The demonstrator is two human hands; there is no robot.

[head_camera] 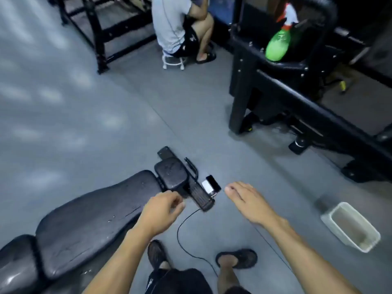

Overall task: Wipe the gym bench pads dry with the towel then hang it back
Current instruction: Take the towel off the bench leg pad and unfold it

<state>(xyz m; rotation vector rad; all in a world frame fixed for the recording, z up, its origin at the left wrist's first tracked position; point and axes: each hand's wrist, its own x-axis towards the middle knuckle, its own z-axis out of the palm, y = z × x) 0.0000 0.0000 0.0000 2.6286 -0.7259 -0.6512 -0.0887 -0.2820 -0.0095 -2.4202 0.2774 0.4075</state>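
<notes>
A black gym bench lies at the lower left, its long back pad [93, 217] dotted with water drops. Beyond it is the small seat pad [171, 175], also wet. A third pad [17, 266] shows at the bottom left corner. My left hand [163, 209] hovers by the bench's near edge beside the seat pad, fingers loosely curled and holding nothing. My right hand [248, 200] is stretched out flat over the floor to the right of the bench, fingers straight and empty. No towel is in view.
A phone [213, 184] lies on the floor by the bench foot [201, 198], with a thin black cable [180, 236] trailing toward my feet. A green spray bottle [277, 44] sits on a black machine [265, 85] at upper right. A white bin [350, 227] stands right; a person [180, 28] sits on a stool behind.
</notes>
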